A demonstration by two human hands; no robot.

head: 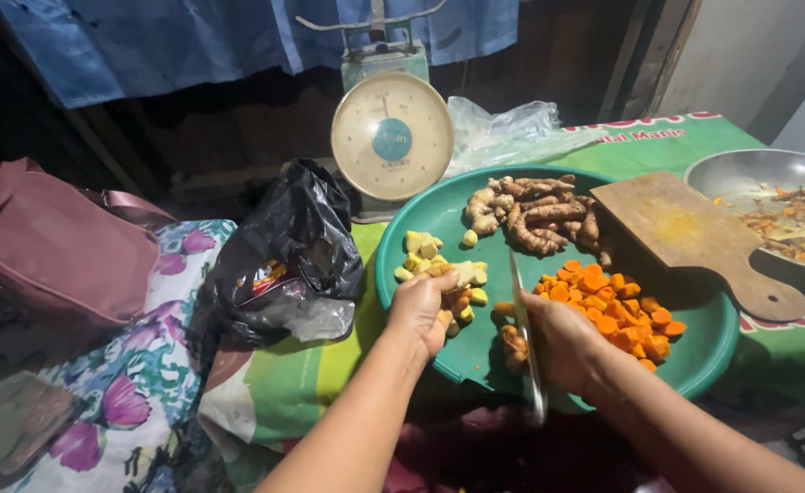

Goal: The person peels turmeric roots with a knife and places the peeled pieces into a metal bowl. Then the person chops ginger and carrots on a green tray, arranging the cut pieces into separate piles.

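Observation:
My left hand (419,312) is over the near left part of a round green tray (391,274), its fingers closed on a small orange-yellow root piece (458,301) beside a pile of pale yellow cut chunks (425,248). My right hand (565,342) grips a knife (521,297) whose thin blade runs between the two hands. A knobbly root piece (513,343) lies just under that blade. Orange cut pieces (608,306) are heaped to the right of my right hand. Whole brown roots (539,215) lie at the far side of the tray.
A wooden cutting board (685,228) rests on the tray's right rim. A metal bowl (749,173) with peelings stands far right. Behind the tray stand a dial scale (391,137) and a clear plastic bag (503,123). A black plastic bag (284,246) and a pink bag (46,246) lie to the left.

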